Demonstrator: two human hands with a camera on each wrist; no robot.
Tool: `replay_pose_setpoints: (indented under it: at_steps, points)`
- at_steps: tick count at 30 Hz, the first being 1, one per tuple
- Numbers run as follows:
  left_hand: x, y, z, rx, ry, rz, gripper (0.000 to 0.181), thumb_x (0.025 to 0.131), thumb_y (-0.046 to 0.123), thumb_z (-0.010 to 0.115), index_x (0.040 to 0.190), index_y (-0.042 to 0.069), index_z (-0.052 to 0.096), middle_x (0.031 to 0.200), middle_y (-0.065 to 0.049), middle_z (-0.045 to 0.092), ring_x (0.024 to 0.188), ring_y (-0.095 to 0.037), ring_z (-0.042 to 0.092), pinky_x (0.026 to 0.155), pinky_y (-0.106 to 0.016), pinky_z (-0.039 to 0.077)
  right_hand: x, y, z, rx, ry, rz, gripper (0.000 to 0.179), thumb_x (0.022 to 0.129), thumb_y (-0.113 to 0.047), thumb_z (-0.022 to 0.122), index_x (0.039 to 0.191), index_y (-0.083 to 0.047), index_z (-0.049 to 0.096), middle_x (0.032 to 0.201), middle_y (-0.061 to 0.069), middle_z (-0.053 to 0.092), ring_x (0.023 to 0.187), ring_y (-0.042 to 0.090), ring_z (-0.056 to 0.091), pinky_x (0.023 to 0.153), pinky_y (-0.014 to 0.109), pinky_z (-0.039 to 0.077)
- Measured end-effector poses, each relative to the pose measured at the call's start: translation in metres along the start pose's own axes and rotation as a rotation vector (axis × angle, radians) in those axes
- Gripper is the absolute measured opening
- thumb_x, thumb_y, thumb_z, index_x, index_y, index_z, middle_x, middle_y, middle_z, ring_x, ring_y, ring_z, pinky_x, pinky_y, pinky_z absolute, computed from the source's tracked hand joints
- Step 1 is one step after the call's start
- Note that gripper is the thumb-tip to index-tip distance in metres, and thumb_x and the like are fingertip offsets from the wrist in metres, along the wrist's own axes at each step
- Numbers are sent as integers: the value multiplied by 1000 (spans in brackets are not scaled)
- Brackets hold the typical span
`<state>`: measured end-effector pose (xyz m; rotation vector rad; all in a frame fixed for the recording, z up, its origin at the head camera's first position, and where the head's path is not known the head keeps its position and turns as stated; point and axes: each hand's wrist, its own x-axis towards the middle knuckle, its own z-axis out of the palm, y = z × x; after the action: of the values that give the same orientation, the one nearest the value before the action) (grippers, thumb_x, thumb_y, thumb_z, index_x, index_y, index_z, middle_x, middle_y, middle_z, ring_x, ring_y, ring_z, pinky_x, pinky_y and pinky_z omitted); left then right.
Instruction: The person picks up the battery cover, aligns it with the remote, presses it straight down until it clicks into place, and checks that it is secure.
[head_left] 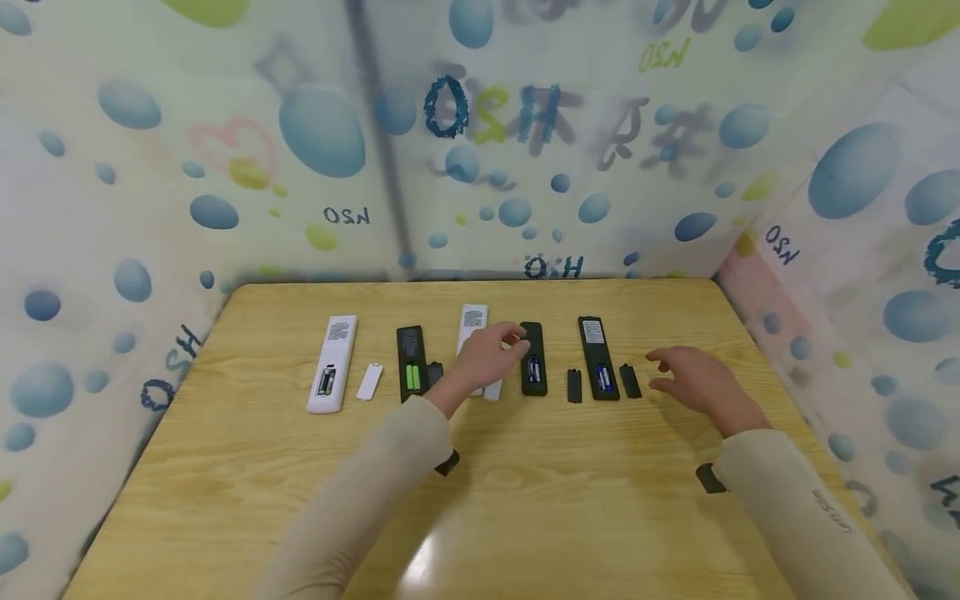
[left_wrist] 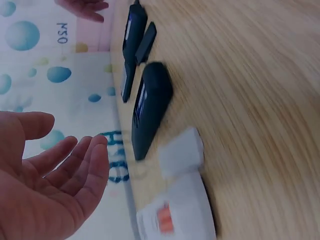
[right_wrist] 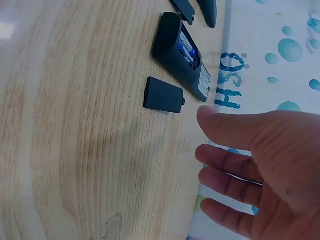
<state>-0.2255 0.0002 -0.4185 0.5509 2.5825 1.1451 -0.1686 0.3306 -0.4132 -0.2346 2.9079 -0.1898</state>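
Observation:
My left hand (head_left: pixel 491 357) hovers with loosely bent fingers and nothing in it, partly hiding a white remote control (head_left: pixel 473 319) and its white battery cover (head_left: pixel 492 390). Just right of that hand lies a black remote (head_left: pixel 533 375) whose bay shows dark blue batteries. In the left wrist view the white cover (left_wrist: pixel 181 152) sits at the end of the white remote (left_wrist: pixel 182 210). My right hand (head_left: pixel 693 379), also holding nothing, is at the table's right side. Nearest to it are a black battery cover (right_wrist: pixel 164 95) and a black remote (right_wrist: pixel 180 55) with blue batteries.
Further left lie a white remote (head_left: pixel 332 367) with an uncovered battery bay, a white cover (head_left: pixel 370 382), and a black remote (head_left: pixel 412 358) with green batteries beside a black cover (head_left: pixel 435 372). Another black cover (head_left: pixel 574 386) lies mid-right. A patterned wall (head_left: pixel 480 200) borders the wooden table (head_left: pixel 570 500).

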Motion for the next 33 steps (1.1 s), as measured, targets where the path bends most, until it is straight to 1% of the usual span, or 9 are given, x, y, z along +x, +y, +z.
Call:
replay_pose_setpoints:
  at_steps: [5,7,10,13,15,19,23,27,33]
  points:
    - [25,13,25,-56,-13,-36,38,101,31,53,133,12,59,125,-6,64,113,-22,60,94,-40,51,7,1,2,9,-35,19,47,92,-23,67,132,-2,57,114,20,67,102,37,63,87,56,50]
    - [34,18,34,-89,-22,-52,37,100,29,54,132,11,60,123,-7,65,108,-21,62,90,-37,53,8,2,3,7,-40,24,46,92,-23,68,132,-2,57,113,20,67,101,37,63,86,55,51]
    - [44,24,48,-183,-53,-99,37,99,26,56,133,10,58,123,-8,65,101,-22,66,82,-33,55,10,3,6,1,-36,20,46,92,-23,68,131,-2,57,111,19,68,100,36,64,86,55,51]
    - [53,31,59,-226,-65,-147,39,98,26,57,134,10,57,124,-9,65,97,-23,68,78,-31,55,11,3,9,-3,-24,2,45,91,-22,68,130,-2,58,109,18,68,98,34,64,85,53,52]
    - [58,36,66,-219,-54,-177,40,97,26,59,134,11,56,124,-8,65,100,-22,67,80,-32,55,12,3,12,0,-17,-10,44,91,-22,69,129,-2,59,108,17,69,98,34,65,85,53,52]
    - [69,44,78,-204,-4,-222,43,97,26,60,137,11,54,126,-6,64,106,-21,63,88,-36,53,14,4,13,9,-5,-18,43,91,-21,68,128,-2,60,107,17,69,98,34,65,85,53,52]
    - [80,49,89,-260,27,-254,47,96,24,61,140,11,50,130,-8,61,108,-23,63,88,-37,54,17,5,9,22,-16,0,44,91,-21,69,129,-2,59,107,17,69,98,35,65,84,53,52]
    - [88,53,96,-244,27,-285,50,94,22,65,140,10,50,132,-8,61,103,-22,64,82,-34,55,19,7,8,32,-40,16,45,91,-22,69,130,-2,59,107,17,69,97,34,64,85,53,52]
    - [94,63,102,-106,37,-341,52,91,28,69,136,10,54,130,-8,62,108,-23,61,90,-36,53,23,7,12,58,-33,-1,44,91,-21,69,130,-3,60,106,16,69,97,32,64,85,52,52]
